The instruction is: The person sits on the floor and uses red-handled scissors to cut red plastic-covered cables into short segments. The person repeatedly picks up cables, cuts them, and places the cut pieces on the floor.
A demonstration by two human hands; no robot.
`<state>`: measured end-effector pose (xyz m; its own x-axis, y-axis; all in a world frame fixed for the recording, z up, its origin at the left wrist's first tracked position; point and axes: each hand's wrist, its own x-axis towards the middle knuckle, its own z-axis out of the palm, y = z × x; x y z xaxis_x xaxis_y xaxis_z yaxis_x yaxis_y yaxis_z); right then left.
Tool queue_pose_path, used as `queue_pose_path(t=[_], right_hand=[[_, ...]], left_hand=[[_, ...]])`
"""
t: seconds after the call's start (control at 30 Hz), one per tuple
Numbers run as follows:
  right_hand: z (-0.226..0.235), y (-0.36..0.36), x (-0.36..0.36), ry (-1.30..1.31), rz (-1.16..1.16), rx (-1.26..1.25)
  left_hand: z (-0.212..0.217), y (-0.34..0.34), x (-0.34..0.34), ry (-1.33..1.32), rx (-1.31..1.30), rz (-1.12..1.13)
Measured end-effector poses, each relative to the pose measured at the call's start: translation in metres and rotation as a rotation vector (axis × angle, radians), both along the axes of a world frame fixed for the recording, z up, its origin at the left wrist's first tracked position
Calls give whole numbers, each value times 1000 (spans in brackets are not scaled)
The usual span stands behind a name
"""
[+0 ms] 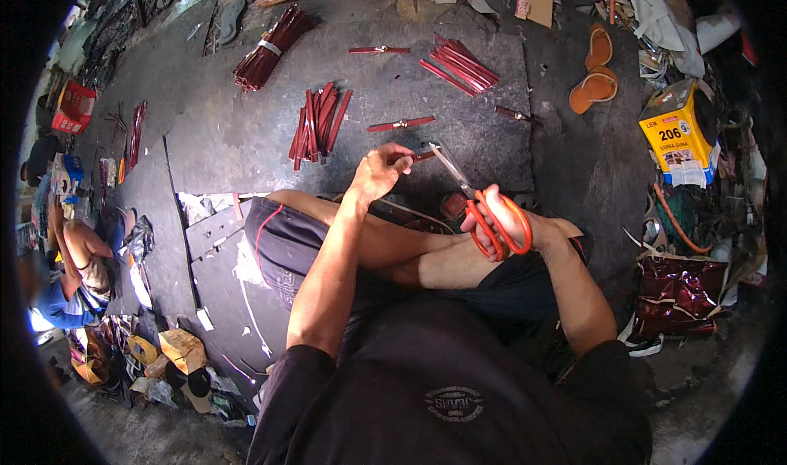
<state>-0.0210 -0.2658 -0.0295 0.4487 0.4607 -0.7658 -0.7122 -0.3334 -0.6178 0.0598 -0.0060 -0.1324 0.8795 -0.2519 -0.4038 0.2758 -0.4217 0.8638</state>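
Observation:
My left hand (381, 172) pinches a short dark red strip (423, 156) between thumb and fingers. Its free end points right, towards the blade tips of a pair of scissors (469, 190). The orange handles of these scissors are gripped in my right hand (507, 222), with the blades slanting up and left. Whether the blades touch the strip is too small to tell. Just beyond my hands lies a red strip with a small metal fitting (401, 124). Similar fitted strips lie farther off (379, 50) and to the right (516, 114). A loose pile of red strips (318, 125) is left of these.
On the dark board (238, 137) lie a banded bundle of red strips (270, 47) and another pile (463, 63). Brown sandal soles (594, 88) and a yellow box (680, 133) stand right. Another person (74, 276) sits far left amid clutter. My crossed legs (393, 248) lie beneath my hands.

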Motion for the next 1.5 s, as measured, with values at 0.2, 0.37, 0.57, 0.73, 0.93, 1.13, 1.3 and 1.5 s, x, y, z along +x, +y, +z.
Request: queue_pose_path(t=[0.2,0.37,0.57,0.73,0.93,1.13,1.3,1.5], right_hand=[[-7,15,35,214,139,-223],[-27,17,49,208,185,-219],[-31,28,56,268,175,-237],[-31,35,57,249,161,-239],[-36,38,59,241,177,-223],[-35,37,58,241,160,-220],[-39,34,60,259,144,-230],[-37,37,76,270,278,-226]], left_hand=[[-37,-4,5,-156,342,101],[-48,-5,4,-134,415,181],[-50,-4,4,-146,426,183],[-53,-3,3,-150,416,183],[-49,-5,2,-175,403,211],[-47,-6,2,-150,406,211],[-48,-6,2,-170,406,198],[-46,-6,4,-147,421,207]])
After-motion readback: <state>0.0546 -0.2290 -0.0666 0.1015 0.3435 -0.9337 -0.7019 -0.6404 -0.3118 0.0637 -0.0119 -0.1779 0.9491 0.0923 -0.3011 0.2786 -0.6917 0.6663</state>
